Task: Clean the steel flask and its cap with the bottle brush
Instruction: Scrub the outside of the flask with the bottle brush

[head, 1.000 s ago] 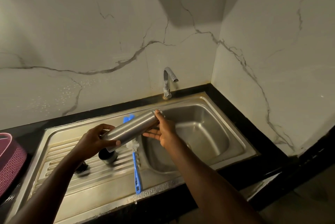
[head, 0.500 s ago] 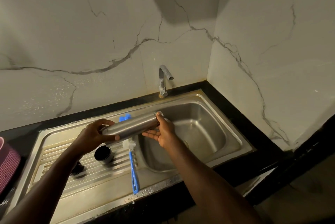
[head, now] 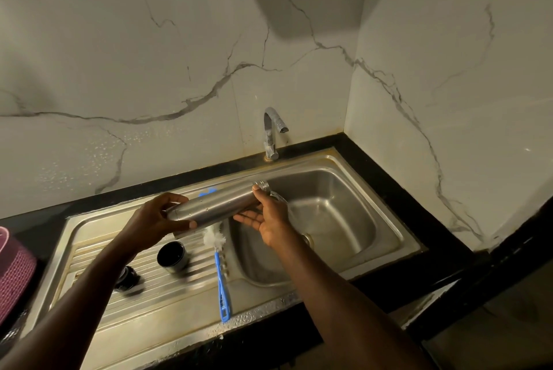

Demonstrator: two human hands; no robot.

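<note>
The steel flask (head: 215, 208) lies nearly level in the air over the seam between drainboard and basin, its open threaded mouth pointing right over the basin. My left hand (head: 155, 220) grips its base end. My right hand (head: 266, 217) cradles the neck from below, thumb laid over the top and fingers stretched out under the body. A thin stream of water appears to run from the mouth. The steel cap (head: 172, 257) lies on the drainboard, dark inside showing. The bottle brush (head: 221, 288), blue handle and white bristles, lies beside the basin.
A small black stopper (head: 127, 278) rests on the ridged drainboard (head: 98, 253). The sink basin (head: 344, 220) is at right, with the tap (head: 270, 136) behind it. A pink woven basket (head: 12, 277) stands at far left. A blue object (head: 208, 191) peeks out behind the flask.
Both hands keep their hold on the flask; its mouth end has come slightly farther over the basin. The cap, stopper and brush lie as before.
</note>
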